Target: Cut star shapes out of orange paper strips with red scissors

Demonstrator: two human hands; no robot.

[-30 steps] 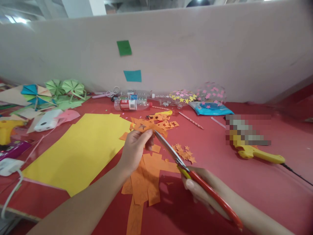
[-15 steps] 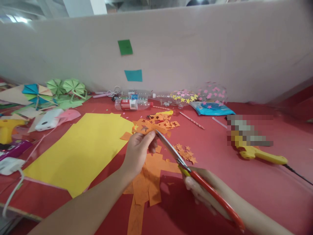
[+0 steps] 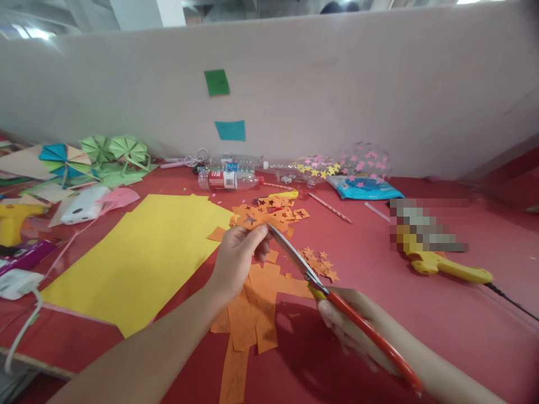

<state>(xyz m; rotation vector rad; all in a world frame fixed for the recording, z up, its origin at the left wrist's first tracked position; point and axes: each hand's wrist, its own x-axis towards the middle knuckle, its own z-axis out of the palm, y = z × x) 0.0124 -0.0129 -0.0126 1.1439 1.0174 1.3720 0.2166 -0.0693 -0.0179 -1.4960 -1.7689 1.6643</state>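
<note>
My left hand [image 3: 240, 255] is closed in a pinch on a piece of orange paper [image 3: 250, 219] with a star-shaped hole. My right hand [image 3: 357, 322] grips a pair of scissors [image 3: 366, 331] with red and yellow handles. The scissor blades point up and left, and their tips meet the left thumb and the paper's edge. Several orange paper strips [image 3: 244, 322] lie below the hands on the red table. Small orange cut-out stars [image 3: 318, 262] are heaped beside the blades. Fingers partly hide what the left hand pinches.
Large yellow paper [image 3: 135, 264] lies left. A yellow glue gun [image 3: 455, 270] with a cord is at right; another glue gun [image 3: 14, 221] sits far left. Plastic bottles [image 3: 229, 180], a blue packet [image 3: 368, 188] and a striped straw [image 3: 330, 207] lie before the grey partition [image 3: 295, 84].
The orange paper at the left fingertips has shifted slightly, and a small yellow patch at its left end no longer shows. Both hands and the scissors stay almost in place.
</note>
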